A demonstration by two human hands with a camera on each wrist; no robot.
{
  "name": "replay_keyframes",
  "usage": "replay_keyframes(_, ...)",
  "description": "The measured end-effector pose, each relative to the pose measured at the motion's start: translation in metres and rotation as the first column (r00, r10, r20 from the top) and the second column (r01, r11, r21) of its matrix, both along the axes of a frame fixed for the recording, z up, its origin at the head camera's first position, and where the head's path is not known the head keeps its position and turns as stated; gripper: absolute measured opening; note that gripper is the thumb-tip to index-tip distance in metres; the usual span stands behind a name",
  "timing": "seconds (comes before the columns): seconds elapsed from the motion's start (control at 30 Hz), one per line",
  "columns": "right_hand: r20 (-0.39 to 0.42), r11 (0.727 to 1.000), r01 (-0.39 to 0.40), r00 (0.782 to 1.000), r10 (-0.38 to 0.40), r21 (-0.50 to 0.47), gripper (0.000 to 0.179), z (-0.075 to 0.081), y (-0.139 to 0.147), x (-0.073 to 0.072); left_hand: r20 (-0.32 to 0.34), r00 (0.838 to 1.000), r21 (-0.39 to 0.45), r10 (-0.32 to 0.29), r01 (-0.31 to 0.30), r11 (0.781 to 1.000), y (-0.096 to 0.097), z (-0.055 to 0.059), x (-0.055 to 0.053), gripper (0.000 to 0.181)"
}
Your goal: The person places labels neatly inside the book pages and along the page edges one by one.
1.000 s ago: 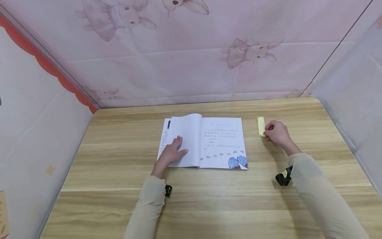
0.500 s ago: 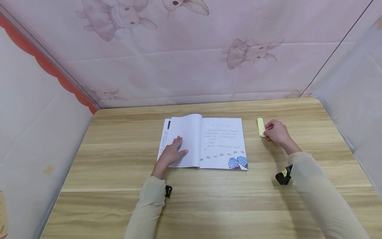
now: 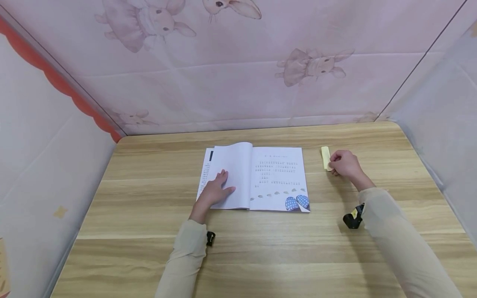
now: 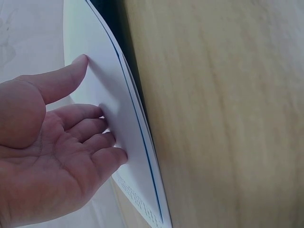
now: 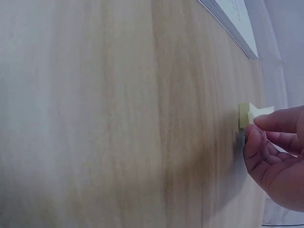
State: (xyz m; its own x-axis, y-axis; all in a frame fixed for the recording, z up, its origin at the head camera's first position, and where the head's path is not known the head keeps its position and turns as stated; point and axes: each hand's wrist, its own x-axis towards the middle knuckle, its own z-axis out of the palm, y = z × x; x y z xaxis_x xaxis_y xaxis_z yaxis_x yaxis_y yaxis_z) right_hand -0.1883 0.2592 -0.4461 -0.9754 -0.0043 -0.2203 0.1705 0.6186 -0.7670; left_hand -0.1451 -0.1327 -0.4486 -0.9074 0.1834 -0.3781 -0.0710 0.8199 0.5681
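An open book (image 3: 277, 174) lies on the table, with text, footprints and blue checked slippers printed on its right page. My left hand (image 3: 215, 191) rests on the blank left page, thumb spread away from the fingers; in the left wrist view the fingertips (image 4: 116, 154) touch the paper. To the right of the book is a narrow pad of yellow sticky notes (image 3: 325, 158). My right hand (image 3: 345, 164) pinches the near end of its top sheet between thumb and forefinger. In the right wrist view that sheet (image 5: 256, 112) lifts off the pad (image 5: 243, 115).
The wooden table (image 3: 261, 256) meets a pink rabbit-patterned cloth wall (image 3: 223, 95) at its back edge. Pale cloth walls stand on the left and right sides. A black wrist camera (image 3: 353, 217) hangs under the right sleeve, another (image 3: 210, 238) beside the left.
Little differs. My right forearm and its wrist camera have shifted very slightly, with the fingers still at the near end of the sticky notes. The left hand and the book stay put.
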Motion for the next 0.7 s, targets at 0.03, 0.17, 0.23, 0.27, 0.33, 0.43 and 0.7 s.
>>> replay_keyframes(0.03, 0.005, 1.000, 0.008, 1.000, -0.008, -0.005, 0.009, -0.0002, 0.0003, 0.0000, -0.001, 1.000, 0.001, -0.001, 0.001, 1.000, 0.0001, 0.0003, 0.0001, 0.064)
replay_keyframes(0.17, 0.036, 1.000, 0.028, 0.999, -0.028, 0.002, 0.006, -0.0004, 0.0010, -0.0004, -0.004, 1.000, 0.003, -0.004, 0.004, 1.000, 0.0004, 0.0015, 0.0008, 0.064)
replay_keyframes(0.23, 0.047, 0.999, 0.033, 0.998, -0.034, 0.011, 0.006, -0.0005, 0.0014, -0.0010, -0.006, 1.000, 0.006, -0.003, 0.003, 1.000, 0.0005, 0.0019, 0.0010, 0.064)
replay_keyframes(0.27, 0.054, 0.999, 0.036, 0.998, -0.036, 0.014, 0.007, -0.0005, 0.0014, -0.0015, -0.004, 1.000, 0.007, -0.001, 0.001, 1.000, 0.0006, 0.0021, 0.0011, 0.064)
replay_keyframes(0.33, 0.064, 0.999, 0.045, 0.997, -0.046, 0.012, 0.008, 0.0003, 0.0012, -0.0019, -0.004, 1.000, 0.009, 0.001, -0.001, 1.000, 0.0009, 0.0023, 0.0012, 0.064)
replay_keyframes(0.43, 0.080, 0.999, 0.052, 0.995, -0.052, 0.008, 0.011, 0.0018, 0.0011, -0.0027, 0.002, 1.000, 0.010, 0.009, -0.009, 1.000, 0.0007, 0.0027, 0.0012, 0.064)
replay_keyframes(0.7, 0.099, 0.997, 0.075, 0.992, -0.078, 0.028, 0.014, 0.0043, 0.0031, -0.0037, 0.005, 1.000, 0.016, 0.017, -0.017, 1.000, 0.0001, 0.0018, 0.0001, 0.063)
